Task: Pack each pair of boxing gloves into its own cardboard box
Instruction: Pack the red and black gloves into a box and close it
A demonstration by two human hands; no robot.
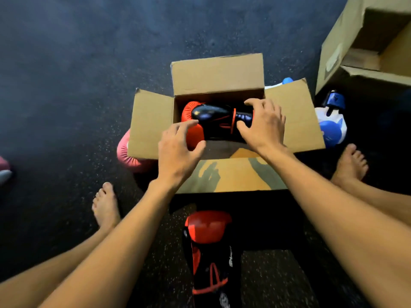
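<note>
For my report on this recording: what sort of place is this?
Likely a gym or training room: a dark speckled rubber-like floor, a red-and-black boxing glove and a pink glove lying on it, and bare feet.

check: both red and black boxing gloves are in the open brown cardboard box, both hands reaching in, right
Only one red and black boxing glove is in the open brown cardboard box; the second glove lies on the floor, the head view shows. Yes, left hand and right hand reach in.
</note>
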